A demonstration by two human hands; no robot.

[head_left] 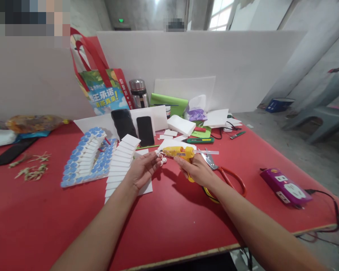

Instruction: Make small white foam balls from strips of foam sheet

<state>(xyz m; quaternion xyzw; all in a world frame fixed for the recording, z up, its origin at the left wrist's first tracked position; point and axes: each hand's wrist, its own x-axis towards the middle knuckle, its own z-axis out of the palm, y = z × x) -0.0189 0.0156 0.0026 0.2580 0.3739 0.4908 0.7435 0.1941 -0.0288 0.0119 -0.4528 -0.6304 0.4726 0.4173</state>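
My right hand is wrapped round a yellow hot glue gun, with a clear glue stick poking out of its back end. The gun's nozzle points left, toward the fingertips of my left hand. Those fingers are pinched together at a small white piece with a curled shape; its exact kind is too small to make out. Just left of that hand lies a stepped stack of white boards. Farther left is a white model stair piece edged with blue round pieces.
Scissors with red handles lie beside my right forearm. A purple power strip with a cable sits at the right. Two phones lean on white board, near a green cutter, a steel flask and a shopping bag.
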